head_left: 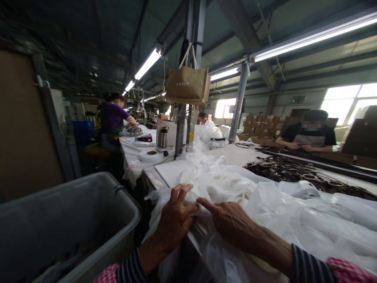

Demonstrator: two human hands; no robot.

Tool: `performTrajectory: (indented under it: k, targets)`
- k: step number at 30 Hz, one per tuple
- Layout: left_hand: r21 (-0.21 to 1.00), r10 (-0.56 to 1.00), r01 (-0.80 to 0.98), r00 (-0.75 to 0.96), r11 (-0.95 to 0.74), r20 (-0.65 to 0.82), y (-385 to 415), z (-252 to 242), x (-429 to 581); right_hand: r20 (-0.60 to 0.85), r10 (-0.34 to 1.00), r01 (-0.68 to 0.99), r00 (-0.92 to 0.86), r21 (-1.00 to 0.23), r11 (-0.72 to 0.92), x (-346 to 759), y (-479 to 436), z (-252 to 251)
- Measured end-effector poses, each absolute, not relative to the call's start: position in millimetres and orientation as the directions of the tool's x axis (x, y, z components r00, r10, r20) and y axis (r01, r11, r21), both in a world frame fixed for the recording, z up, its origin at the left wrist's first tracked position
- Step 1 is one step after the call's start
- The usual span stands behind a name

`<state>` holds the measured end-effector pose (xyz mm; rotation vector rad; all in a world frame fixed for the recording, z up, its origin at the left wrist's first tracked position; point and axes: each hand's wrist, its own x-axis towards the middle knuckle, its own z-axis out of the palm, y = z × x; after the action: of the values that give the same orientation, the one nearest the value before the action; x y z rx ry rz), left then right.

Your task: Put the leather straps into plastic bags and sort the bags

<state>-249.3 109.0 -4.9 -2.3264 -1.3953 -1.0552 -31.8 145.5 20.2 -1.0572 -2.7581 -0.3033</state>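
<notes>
a heap of thin white plastic sheeting (235, 188) is being handled at the near edge of the white worktable (235, 154), where the left hand (173, 222) is being pressed onto its near-left folds with fingers spread and nothing clasped, and the right hand (232, 224) is being laid just beside it, forefinger stretched toward the left hand, also unclenched. a grey plastic bin (70, 220) is being kept beside the table's left edge, dark metal-ringed straps (297, 173) are being spread toward the far right edge, and a brown tote bag (188, 84) is being hung from a post above the far edge.
</notes>
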Motion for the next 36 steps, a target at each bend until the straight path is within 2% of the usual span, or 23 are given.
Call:
performTrajectory:
  k: [5, 10, 15, 17, 20, 23, 26, 30, 36]
  targets:
    - [0.126, 0.658, 0.816, 0.351, -0.564, 0.666, 112, -9, -252, 0.17, 0.727, 0.745, -0.666, 0.088, 0.662, -35, 147, 27]
    - [0.141, 0.692, 0.799, 0.401, -0.585, 0.601, 117, -6, -253, 0.109, 0.788, 0.789, -0.606, -0.044, 0.613, -35, 150, 35]
    - [0.185, 0.724, 0.788, 0.409, -0.587, 0.556, 119, 3, -252, 0.102, 0.789, 0.784, -0.606, -0.091, 0.614, -32, 153, 31]
    - [0.205, 0.761, 0.816, 0.369, -0.54, 0.534, 115, 5, -248, 0.123, 0.78, 0.774, -0.614, -0.098, 0.625, -30, 155, 28]
    - [0.151, 0.777, 0.88, 0.302, -0.45, 0.552, 106, 7, -236, 0.16, 0.764, 0.751, -0.625, -0.144, 0.645, -29, 159, 24]
    - [0.062, 0.733, 0.874, 0.364, -0.483, 0.575, 103, 8, -221, 0.19, 0.748, 0.716, -0.636, -0.219, 0.663, -28, 162, 22]
    - [0.054, 0.754, 0.882, 0.368, -0.469, 0.543, 109, 11, -207, 0.201, 0.749, 0.702, -0.632, -0.26, 0.663, -27, 165, 19]
    - [0.058, 0.792, 0.93, 0.274, -0.362, 0.546, 123, 13, -199, 0.208, 0.738, 0.704, -0.642, -0.221, 0.675, -24, 169, 17]
    - [-0.008, 0.814, 0.934, 0.315, -0.357, 0.487, 132, 22, -216, 0.225, 0.728, 0.745, -0.648, -0.015, 0.667, -24, 169, 30]
